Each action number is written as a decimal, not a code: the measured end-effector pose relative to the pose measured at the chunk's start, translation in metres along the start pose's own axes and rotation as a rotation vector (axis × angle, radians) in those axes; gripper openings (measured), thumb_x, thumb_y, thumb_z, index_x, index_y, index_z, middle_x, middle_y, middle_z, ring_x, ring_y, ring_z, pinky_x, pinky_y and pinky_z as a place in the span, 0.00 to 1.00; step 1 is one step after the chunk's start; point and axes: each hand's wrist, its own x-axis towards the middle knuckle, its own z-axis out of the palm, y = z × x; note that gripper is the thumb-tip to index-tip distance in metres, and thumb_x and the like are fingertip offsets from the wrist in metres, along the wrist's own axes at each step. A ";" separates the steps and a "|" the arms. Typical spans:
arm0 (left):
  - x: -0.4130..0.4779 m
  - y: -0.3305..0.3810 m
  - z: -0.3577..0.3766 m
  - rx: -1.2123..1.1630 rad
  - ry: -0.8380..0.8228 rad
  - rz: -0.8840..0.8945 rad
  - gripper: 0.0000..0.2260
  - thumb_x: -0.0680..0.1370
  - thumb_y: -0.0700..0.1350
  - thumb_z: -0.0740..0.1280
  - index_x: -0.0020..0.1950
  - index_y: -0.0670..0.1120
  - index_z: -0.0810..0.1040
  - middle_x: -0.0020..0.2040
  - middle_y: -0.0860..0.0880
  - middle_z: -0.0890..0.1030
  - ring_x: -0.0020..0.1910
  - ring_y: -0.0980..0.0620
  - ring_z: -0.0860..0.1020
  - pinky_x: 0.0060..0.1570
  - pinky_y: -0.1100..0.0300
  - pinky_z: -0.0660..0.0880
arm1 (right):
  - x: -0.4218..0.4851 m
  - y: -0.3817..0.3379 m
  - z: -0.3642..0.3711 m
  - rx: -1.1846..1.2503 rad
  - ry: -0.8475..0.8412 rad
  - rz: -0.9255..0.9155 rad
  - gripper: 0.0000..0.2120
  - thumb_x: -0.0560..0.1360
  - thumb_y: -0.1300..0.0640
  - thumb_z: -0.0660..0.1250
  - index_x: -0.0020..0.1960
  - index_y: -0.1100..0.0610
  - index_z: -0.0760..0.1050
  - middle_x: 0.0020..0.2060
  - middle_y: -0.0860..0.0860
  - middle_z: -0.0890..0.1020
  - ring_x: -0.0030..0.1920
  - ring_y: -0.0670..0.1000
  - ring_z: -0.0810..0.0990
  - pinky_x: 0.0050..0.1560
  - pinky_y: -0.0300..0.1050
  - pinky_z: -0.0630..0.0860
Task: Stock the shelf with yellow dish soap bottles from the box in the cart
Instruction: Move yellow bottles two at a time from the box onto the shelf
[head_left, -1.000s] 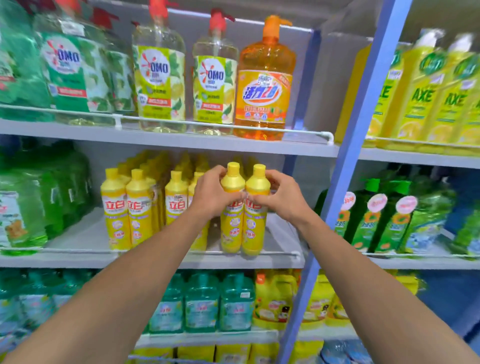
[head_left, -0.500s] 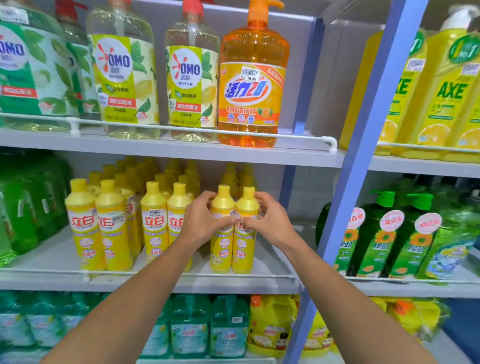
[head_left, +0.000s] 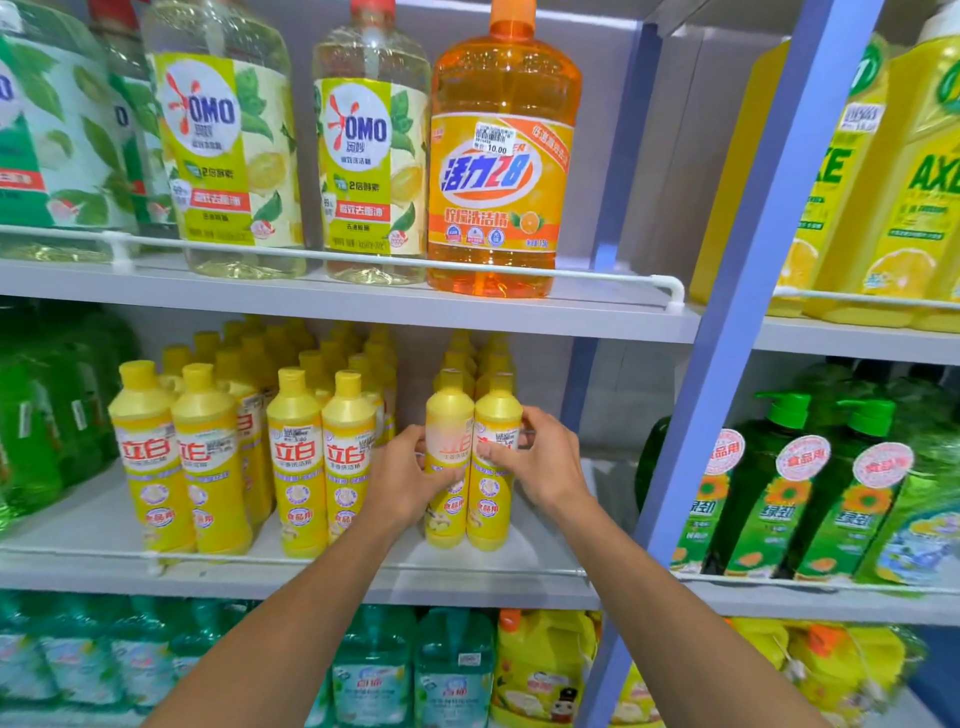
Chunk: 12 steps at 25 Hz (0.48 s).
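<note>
Two yellow dish soap bottles (head_left: 450, 410) | your left hand (head_left: 402, 480), right hand (head_left: 543, 467) each grip one mid-label | likely stiff, slick.

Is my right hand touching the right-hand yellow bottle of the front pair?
Touching. The head view shows the right hand with fingers curled round the right-hand yellow bottle.

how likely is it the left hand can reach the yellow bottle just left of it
Probably yes: the left hand is right beside the neighbouring bottle on the same shelf, with nothing between them. It grips the held bottle, so it must let go first.
</note>
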 end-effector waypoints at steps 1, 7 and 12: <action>0.001 -0.001 0.002 0.014 0.006 0.000 0.25 0.66 0.45 0.82 0.60 0.46 0.79 0.49 0.52 0.83 0.44 0.59 0.80 0.42 0.68 0.76 | 0.001 0.001 0.001 0.002 0.002 0.015 0.24 0.66 0.47 0.82 0.58 0.52 0.80 0.52 0.51 0.84 0.50 0.48 0.84 0.53 0.49 0.83; 0.010 -0.004 0.009 0.037 0.019 0.001 0.25 0.67 0.46 0.82 0.60 0.46 0.78 0.53 0.51 0.84 0.49 0.53 0.82 0.52 0.54 0.82 | 0.006 0.007 0.008 0.019 0.025 0.050 0.23 0.66 0.47 0.82 0.56 0.51 0.80 0.52 0.50 0.84 0.50 0.47 0.84 0.53 0.51 0.84; 0.010 -0.007 0.013 0.026 0.029 -0.016 0.25 0.67 0.48 0.81 0.61 0.47 0.78 0.55 0.49 0.84 0.51 0.50 0.83 0.55 0.48 0.81 | -0.004 0.004 0.010 0.064 0.053 0.056 0.23 0.66 0.46 0.81 0.57 0.50 0.79 0.51 0.47 0.85 0.50 0.44 0.85 0.53 0.50 0.84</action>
